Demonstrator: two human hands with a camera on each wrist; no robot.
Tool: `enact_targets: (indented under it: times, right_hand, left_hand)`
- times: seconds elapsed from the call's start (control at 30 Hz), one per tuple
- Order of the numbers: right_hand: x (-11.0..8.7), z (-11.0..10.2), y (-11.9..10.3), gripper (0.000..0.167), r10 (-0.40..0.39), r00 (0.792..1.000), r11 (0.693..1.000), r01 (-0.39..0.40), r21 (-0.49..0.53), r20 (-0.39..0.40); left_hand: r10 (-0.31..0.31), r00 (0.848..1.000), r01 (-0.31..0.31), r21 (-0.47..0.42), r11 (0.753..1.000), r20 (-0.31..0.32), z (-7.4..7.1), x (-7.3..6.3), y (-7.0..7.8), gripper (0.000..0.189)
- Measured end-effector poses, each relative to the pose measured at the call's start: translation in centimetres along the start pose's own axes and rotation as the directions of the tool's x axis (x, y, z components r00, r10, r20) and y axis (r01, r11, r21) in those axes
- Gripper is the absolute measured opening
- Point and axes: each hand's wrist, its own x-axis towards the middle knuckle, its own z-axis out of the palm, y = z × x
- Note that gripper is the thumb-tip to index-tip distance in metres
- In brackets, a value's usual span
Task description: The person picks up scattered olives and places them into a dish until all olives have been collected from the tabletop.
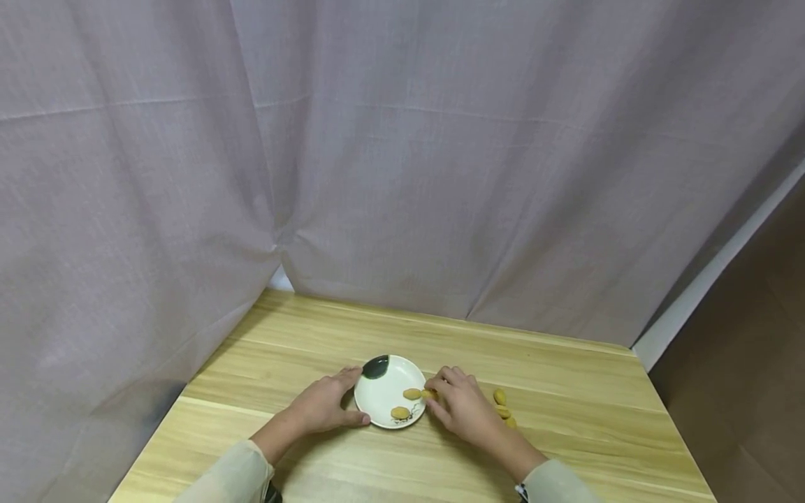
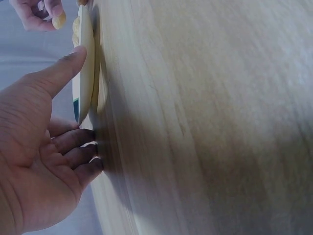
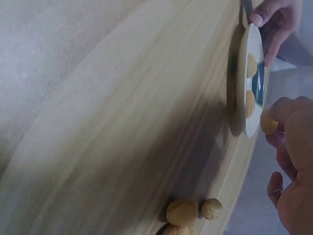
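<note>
- On my feed, the right hand (image 1: 467,407) pinches one yellow piece (image 3: 268,122) at the plate's right rim.
- My left hand (image 1: 327,403) spans the plate (image 1: 380,392) at left, thumb near, fingers far.
- Two pieces (image 1: 400,413) sit aboard; others (image 1: 499,397) lie right, on the table (image 1: 585,391).
- A slack pinch could send mine off the rim; uneven thumb pressure could tip the plate.
</note>
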Motion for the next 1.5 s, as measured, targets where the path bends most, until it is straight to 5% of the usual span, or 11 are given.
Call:
enact_targets:
  times: [0.67, 1.2, 1.5]
  right_hand:
    - [0.6, 1.5, -1.6, 0.020, -0.108, 0.994, 0.994, 0.108, 0.001, 0.020]
    - [0.7, 2.0, -2.2, 0.010, -0.095, 0.992, 0.995, 0.094, 0.011, 0.082]
    - [0.7, 1.6, -2.1, 0.019, -0.082, 0.994, 0.997, 0.082, -0.004, 0.074]
  left_hand:
    - [0.000, 1.000, 0.000, -0.016, 1.000, 0.000, 0.0, -0.3, -0.4, 0.107]
    - [0.019, 1.000, -0.019, -0.019, 1.000, -0.009, 0.5, -0.4, -0.4, 0.108]
    - [0.009, 1.000, -0.009, -0.006, 1.000, -0.010, 0.3, -0.2, -0.5, 0.109]
